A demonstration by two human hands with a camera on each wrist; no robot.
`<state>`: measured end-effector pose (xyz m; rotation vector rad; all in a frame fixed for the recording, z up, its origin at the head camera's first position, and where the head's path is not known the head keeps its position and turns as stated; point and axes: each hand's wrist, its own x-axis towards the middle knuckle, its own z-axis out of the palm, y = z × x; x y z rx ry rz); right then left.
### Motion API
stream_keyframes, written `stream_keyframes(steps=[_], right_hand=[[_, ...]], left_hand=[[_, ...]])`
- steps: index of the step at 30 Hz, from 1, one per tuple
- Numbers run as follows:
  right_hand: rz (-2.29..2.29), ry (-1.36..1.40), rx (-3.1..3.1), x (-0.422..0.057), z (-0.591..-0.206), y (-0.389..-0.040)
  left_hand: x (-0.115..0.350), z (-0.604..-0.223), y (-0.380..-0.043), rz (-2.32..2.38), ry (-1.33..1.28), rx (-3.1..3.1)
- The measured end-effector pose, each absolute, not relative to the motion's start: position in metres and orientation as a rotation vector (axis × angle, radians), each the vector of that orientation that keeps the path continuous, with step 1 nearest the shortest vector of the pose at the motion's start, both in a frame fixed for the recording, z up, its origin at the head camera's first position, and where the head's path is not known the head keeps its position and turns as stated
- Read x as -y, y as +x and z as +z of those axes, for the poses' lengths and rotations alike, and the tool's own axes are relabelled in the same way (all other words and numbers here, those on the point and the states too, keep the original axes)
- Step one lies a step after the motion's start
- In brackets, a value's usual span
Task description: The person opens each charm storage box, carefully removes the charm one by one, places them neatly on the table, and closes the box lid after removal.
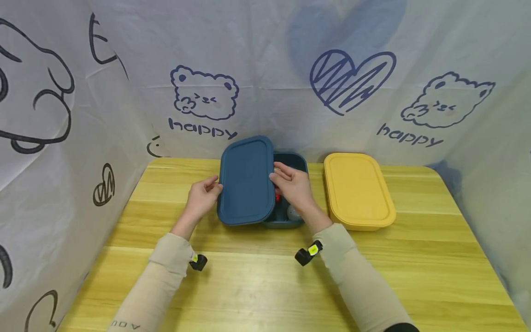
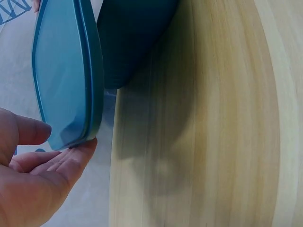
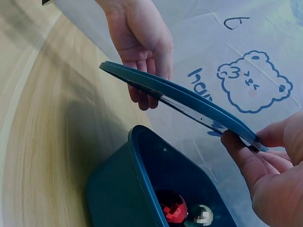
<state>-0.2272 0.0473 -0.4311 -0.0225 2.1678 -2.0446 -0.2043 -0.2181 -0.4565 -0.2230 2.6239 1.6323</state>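
A blue rectangular lid (image 1: pixel 246 180) is held tilted above a matching blue box (image 1: pixel 290 159), covering its left part in the head view. My left hand (image 1: pixel 202 198) pinches the lid's left edge between thumb and fingers. On the opposite edge, my right hand (image 1: pixel 295 188) grips the lid, thumb on top and fingers underneath, as the right wrist view shows. Inside the box (image 3: pixel 113 189) lie a shiny red faceted ball (image 3: pixel 173 207) and a silvery ball (image 3: pixel 203 215). The rest of the box's inside is hidden by the lid and my right hand.
To the right stands a yellow box with its yellow lid (image 1: pixel 360 189) on. Both boxes are near the back edge of the wooden table (image 1: pixel 249 286). A white printed cloth (image 1: pixel 274 106) hangs behind the table and along its sides.
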Motion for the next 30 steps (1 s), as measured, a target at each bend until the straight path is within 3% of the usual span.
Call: stream_keyframes(steps=[30], right_hand=[[-1.990,-0.043,-2.231,-0.032,-0.431,-0.225]], left_hand=[[0.210,-0.475,-0.198,1.564,-0.088,-2.656]])
